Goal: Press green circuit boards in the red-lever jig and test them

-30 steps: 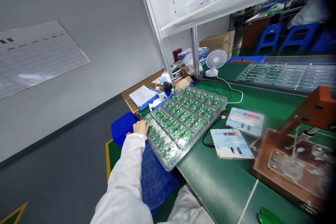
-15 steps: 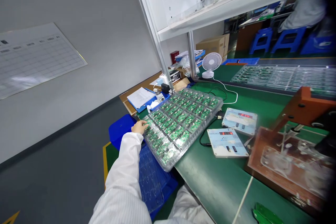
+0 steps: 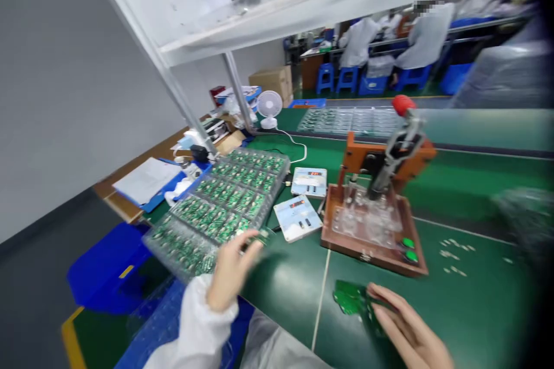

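My left hand (image 3: 231,277) is blurred and pinches a small green circuit board (image 3: 256,239) just above the near corner of a clear plastic tray (image 3: 277,170). That tray is filled with rows of green circuit boards. My right hand (image 3: 407,331) grips the edge of a cluster of green circuit boards (image 3: 348,298) lying on the green bench mat (image 3: 471,230). To the far side of both hands stands a brown test jig (image 3: 367,248) with a red-knobbed lever (image 3: 402,105) and clear fixtures. Beside it lie two pale blue digital testers (image 3: 298,218).
Small pale parts lie scattered on the mat (image 3: 452,256) right of the jig. A second clear tray of boards (image 3: 346,121) lies beyond. Blue bins sit below the near bench edge. Several co-workers in white sit on blue stools in the background.
My view has swung right, bringing the whole jig into sight. My left hand has left the tray's far edge with a small board, and my right hand has appeared on the green boards.
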Motion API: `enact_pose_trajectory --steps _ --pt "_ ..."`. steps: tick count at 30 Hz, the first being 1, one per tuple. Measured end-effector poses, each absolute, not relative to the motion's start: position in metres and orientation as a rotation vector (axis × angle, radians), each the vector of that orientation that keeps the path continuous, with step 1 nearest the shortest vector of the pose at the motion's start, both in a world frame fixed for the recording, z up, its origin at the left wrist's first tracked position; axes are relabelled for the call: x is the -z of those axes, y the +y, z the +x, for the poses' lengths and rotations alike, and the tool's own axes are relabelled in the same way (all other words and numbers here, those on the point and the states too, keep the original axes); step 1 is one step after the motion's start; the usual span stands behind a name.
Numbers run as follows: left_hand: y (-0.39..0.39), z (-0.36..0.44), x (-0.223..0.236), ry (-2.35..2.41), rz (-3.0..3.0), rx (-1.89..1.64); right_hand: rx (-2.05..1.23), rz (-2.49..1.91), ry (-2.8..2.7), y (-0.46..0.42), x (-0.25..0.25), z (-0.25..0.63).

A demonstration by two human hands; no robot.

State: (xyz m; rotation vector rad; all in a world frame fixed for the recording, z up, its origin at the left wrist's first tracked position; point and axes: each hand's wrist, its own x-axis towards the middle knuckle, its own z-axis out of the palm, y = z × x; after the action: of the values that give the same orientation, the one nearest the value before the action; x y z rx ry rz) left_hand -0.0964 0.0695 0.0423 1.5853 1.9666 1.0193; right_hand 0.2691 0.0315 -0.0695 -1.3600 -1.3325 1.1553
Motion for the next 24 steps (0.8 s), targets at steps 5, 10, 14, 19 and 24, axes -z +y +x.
enact_pose_trajectory --steps 5,10,14,19,24 --pt "0.050 0.027 -0.019 1.413 1.609 -0.607 -1.412 -1.220 -1.150 0.023 0.050 0.234" --pt "0.045 0.044 -0.008 1.235 1.600 -0.551 -1.276 -1.298 -1.275 0.011 0.049 0.238" --pt "0.054 0.029 -0.005 1.294 1.590 -0.525 -1.035 -1.396 -1.328 0.010 0.050 0.263" --pt "0.080 0.017 0.011 1.355 2.032 -0.780 -0.419 -1.508 -1.555 0.025 0.055 0.299" --pt "0.091 0.027 0.032 1.247 2.368 -0.869 -0.236 -1.440 -1.928 0.032 0.064 0.305"
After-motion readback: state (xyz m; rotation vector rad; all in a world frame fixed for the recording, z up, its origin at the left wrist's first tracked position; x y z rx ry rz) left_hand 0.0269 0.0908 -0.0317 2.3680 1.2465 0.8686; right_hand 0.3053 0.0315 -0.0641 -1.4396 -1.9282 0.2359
